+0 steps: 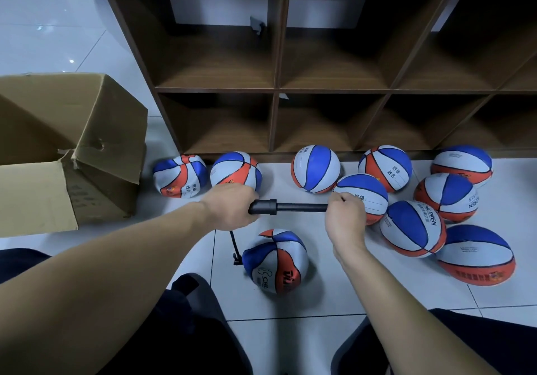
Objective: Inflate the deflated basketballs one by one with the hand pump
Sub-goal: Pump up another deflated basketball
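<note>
Seen from my head, both my bare forearms reach forward over the tiled floor [334,293]. My left hand [229,206] has its fingers curled tight round the thick black barrel end of the hand pump [287,207], which lies level between my hands. My right hand [345,218] grips the far end of the thin rod, fingers closed around it so the handle is hidden. A thin black hose [234,244] drops from below my left hand to a wrinkled, half-flat basketball [276,261] on the floor, just below the pump and between my arms. Other red, white and blue basketballs [412,229] lie clustered to the right and along the foot of the wooden shelf [276,90]. An open cardboard box [72,148] stands at left.
</note>
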Demonstrator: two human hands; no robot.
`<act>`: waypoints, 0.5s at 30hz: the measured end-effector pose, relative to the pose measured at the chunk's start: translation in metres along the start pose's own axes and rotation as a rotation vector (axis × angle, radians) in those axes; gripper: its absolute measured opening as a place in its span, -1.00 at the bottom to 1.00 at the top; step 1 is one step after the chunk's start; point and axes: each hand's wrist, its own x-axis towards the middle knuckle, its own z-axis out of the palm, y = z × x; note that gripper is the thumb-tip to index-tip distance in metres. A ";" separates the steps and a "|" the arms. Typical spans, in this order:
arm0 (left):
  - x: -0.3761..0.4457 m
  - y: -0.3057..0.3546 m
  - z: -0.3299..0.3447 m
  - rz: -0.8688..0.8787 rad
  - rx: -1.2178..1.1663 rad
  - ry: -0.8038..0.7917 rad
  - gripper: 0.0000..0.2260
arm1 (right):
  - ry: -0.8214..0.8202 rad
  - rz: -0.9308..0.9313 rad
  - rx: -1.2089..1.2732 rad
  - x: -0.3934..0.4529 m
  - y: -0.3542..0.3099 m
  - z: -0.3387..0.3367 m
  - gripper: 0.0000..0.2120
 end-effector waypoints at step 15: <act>-0.002 0.045 -0.003 0.070 0.048 0.018 -0.85 | -0.133 -0.050 -0.043 -0.038 0.002 0.034 -0.68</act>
